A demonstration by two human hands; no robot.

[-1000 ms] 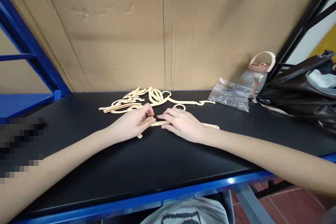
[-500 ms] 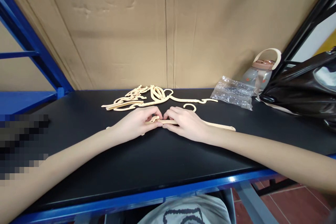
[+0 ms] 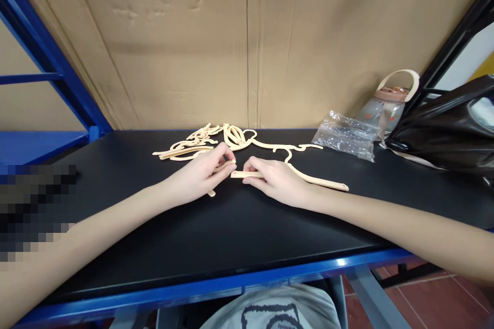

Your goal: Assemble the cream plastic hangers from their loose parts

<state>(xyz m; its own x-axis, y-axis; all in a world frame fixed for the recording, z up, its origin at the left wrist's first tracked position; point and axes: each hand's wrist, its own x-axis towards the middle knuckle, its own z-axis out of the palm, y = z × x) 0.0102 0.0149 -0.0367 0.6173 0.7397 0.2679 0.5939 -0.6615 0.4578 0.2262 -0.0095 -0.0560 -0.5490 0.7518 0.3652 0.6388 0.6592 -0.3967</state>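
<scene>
My left hand (image 3: 198,177) and my right hand (image 3: 276,181) rest near the middle of a black tabletop (image 3: 216,236), fingertips close together. Each hand pinches one end of a thin cream-coloured wooden hanger piece. The right hand grips a flat bar (image 3: 243,174) whose curved arm (image 3: 316,180) runs out to the right behind the wrist. The left hand holds another slim cream strip (image 3: 226,165), with its lower tip showing below the palm. A pile of the same cream hanger pieces (image 3: 208,143) lies just behind both hands.
A crumpled clear plastic bag (image 3: 345,135) lies at the back right, beside a water bottle with a cream handle (image 3: 389,103) and a black bag (image 3: 447,131). Cardboard (image 3: 247,41) lines the back. Blue shelf framing (image 3: 46,61) stands left; a blue edge (image 3: 231,288) borders the front.
The two pieces were pressed together between my hands; now they are slightly apart, and the right piece's hook and curved arm have swung into view on the right.
</scene>
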